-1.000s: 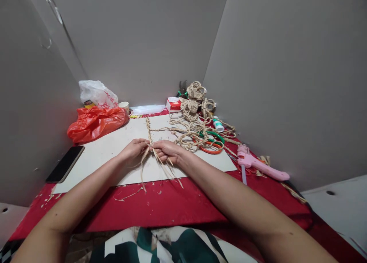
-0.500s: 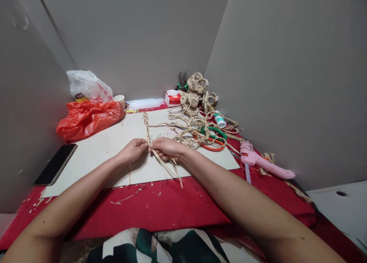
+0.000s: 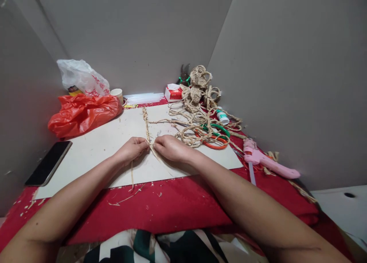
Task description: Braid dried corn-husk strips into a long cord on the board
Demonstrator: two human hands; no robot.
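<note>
Here's the left hand (image 3: 134, 150), grip pinched on the near end of the straw braid (image 3: 147, 127), and the right hand (image 3: 171, 148) just beside it, fingers closed on the loose strands (image 3: 156, 154)! The braid runs away over the pale board (image 3: 109, 150); right of it, tangled cord (image 3: 189, 135), then the pink glue gun (image 3: 268, 163); far left, a red plastic bag (image 3: 86, 116).

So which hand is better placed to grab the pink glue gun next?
Probably the right hand: the glue gun lies on that side, beyond the right forearm. The left hand would have to cross over. Both hands are at the braid, so the right might need to let go first.
</note>
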